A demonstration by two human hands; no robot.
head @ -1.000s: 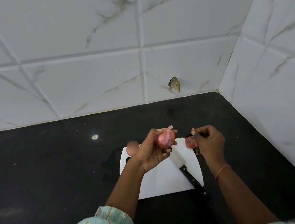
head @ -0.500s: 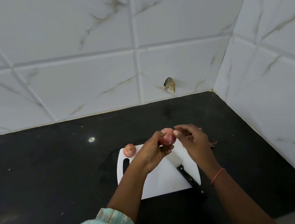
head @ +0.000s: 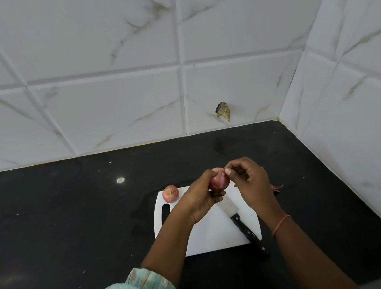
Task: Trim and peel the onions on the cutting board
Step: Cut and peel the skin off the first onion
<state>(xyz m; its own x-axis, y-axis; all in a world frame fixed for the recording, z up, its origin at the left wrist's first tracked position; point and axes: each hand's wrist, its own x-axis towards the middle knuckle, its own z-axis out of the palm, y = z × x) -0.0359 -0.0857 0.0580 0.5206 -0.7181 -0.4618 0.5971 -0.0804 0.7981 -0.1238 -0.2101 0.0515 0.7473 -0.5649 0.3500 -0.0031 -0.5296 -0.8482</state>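
Note:
My left hand [head: 201, 194] grips a pink-red onion [head: 218, 182] from below, held above the far edge of the white cutting board [head: 212, 236]. My right hand [head: 249, 183] is beside it, thumb and forefinger pinched at the onion's upper right skin. A second onion [head: 170, 193], still in its skin, sits on the board's far left corner. A black-handled knife [head: 241, 220] lies diagonally across the board, blade partly hidden under my hands.
The board rests on a black countertop [head: 65, 222] in a corner of white marble-look tiled walls. Scraps of onion skin [head: 277, 187] lie on the counter just right of the board. A chipped hole [head: 223, 111] marks the back wall.
My right hand dropped the peeled skin off to the right of the board and came back to the onion, pinching its top. The left hand kept holding the onion.

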